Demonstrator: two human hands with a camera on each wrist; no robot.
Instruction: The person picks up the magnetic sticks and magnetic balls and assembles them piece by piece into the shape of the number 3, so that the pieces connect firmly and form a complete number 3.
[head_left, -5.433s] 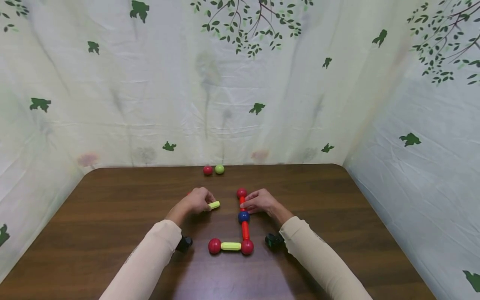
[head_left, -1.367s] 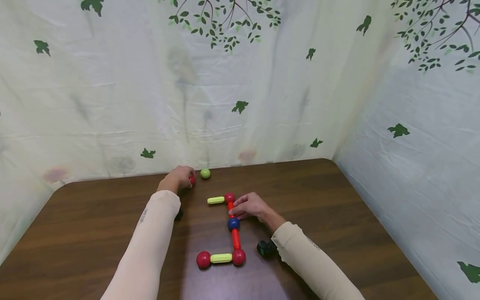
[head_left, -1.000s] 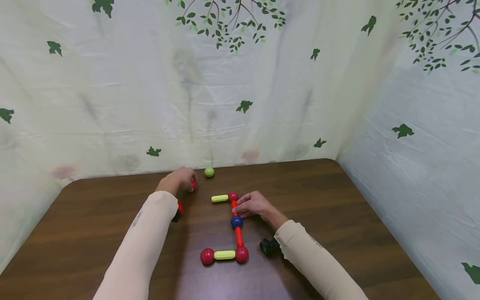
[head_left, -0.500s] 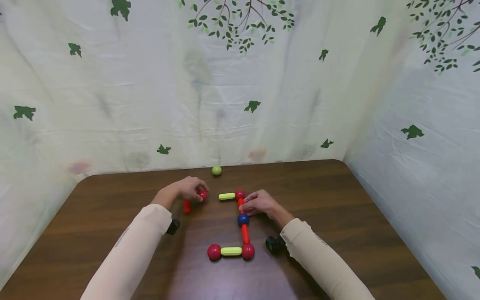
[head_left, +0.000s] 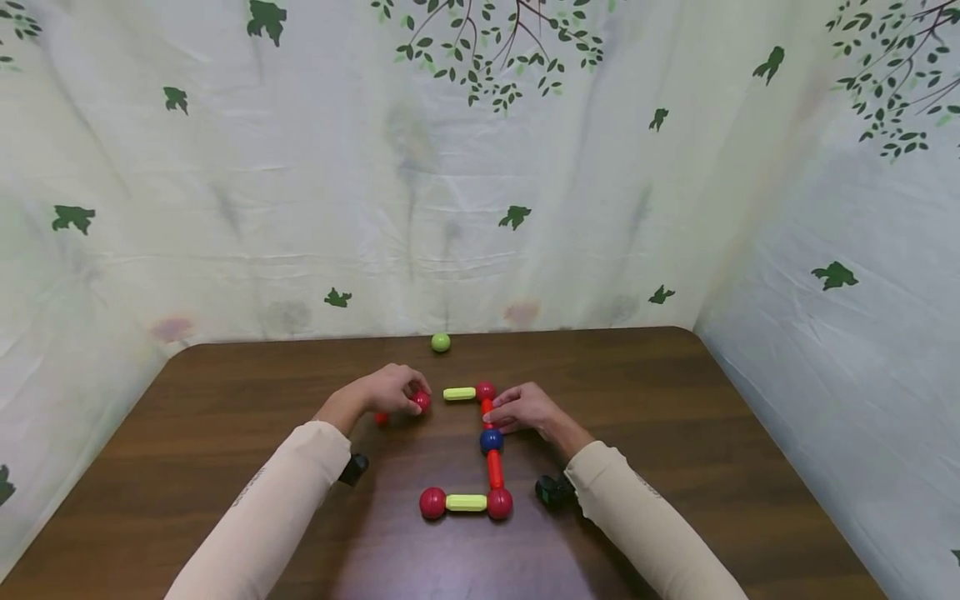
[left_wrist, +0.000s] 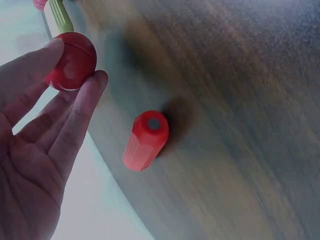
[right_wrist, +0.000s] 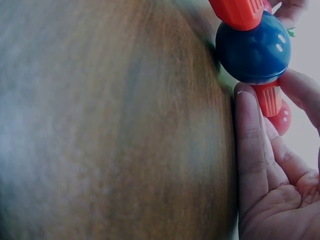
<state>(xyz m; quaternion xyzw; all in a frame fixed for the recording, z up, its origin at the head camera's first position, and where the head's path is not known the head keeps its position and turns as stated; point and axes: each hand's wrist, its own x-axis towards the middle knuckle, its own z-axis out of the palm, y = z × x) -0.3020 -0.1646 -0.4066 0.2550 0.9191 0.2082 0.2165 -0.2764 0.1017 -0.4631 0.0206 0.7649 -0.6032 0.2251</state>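
Note:
My left hand (head_left: 390,390) holds a red ball (left_wrist: 75,62) between thumb and fingers, apart from the free end of a yellow-green rod (head_left: 459,393). That rod joins the far red ball (head_left: 486,391) of a ball-and-rod shape on the table. With thumb and fingers, my right hand (head_left: 531,411) pinches the far red rod (head_left: 487,408), just beyond the blue ball (right_wrist: 254,47). From the blue ball a second red rod (head_left: 495,469) runs to a near red ball (head_left: 499,503). A near yellow-green rod (head_left: 466,502) links this to another red ball (head_left: 432,503).
A loose red rod (left_wrist: 145,142) with a grey disc in its end lies below my left hand, partly hidden in the head view. At the back edge of the brown table (head_left: 675,467) sits a green ball (head_left: 440,342). A leaf-patterned cloth (head_left: 315,183) hangs behind.
The yellow-green rod that my left hand held is now on the far red ball. My left hand has taken a red ball from the back edge and brought it nearer. My right hand stays put.

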